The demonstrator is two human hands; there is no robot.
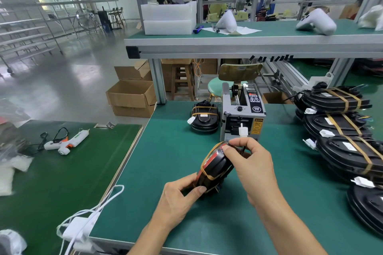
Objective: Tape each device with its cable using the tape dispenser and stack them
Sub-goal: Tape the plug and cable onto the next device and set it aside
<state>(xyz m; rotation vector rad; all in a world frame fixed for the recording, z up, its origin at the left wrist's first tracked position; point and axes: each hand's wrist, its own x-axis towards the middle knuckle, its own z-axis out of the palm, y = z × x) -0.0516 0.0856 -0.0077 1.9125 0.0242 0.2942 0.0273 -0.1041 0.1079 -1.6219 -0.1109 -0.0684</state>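
Note:
I hold a black device (214, 168) tilted on edge above the green table (165, 161), with brown tape strips and red wire across it. My left hand (180, 196) grips its lower end. My right hand (248, 161) pinches the top rim and the cable, whose white connector (243, 131) sticks up. The grey tape dispenser (242, 114) stands just behind. A taped device (205, 117) lies to the dispenser's left.
Several taped black devices (342, 122) with white connectors lie overlapping along the right side. A white glue gun (66, 141) lies on the left table. White cables (87, 219) hang at the gap. Cardboard boxes (130, 97) and a stool stand beyond.

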